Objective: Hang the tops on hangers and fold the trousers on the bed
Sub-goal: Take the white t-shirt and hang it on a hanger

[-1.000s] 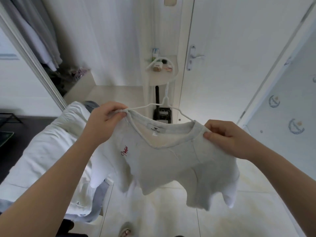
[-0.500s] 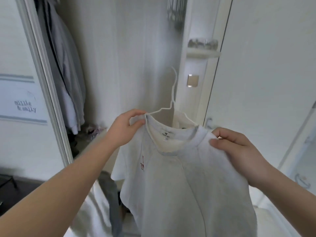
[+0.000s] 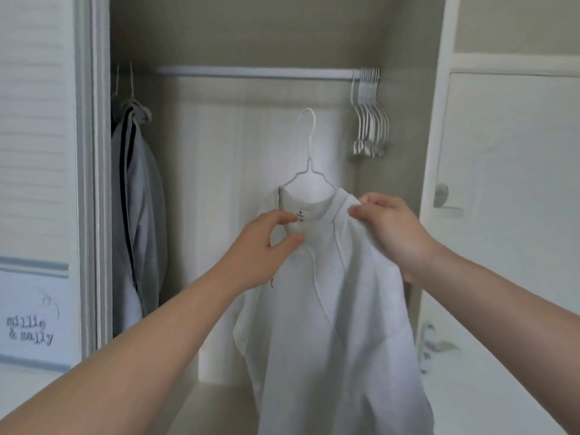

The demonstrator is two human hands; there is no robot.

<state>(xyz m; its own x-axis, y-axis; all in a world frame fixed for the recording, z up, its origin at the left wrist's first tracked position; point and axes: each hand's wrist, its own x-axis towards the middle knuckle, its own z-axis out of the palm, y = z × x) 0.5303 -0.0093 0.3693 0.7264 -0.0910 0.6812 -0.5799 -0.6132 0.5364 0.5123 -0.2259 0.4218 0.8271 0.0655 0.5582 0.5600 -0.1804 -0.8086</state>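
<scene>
one top [image 3: 329, 309], left hand [image 3: 263, 246] pinching collar, right hand [image 3: 395, 233] gripping shoulder.

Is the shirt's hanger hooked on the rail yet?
No, the hanger carrying the shirt is below the rail, its hook in open air.

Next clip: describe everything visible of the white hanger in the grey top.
The thin white wire hanger stands upright below the white rail, not hooked on it. Only hook, neck and upper arms show; the rest sits inside the neckline of the pale grey top. The left hand and right hand pinch the fabric, not the wire.
</scene>
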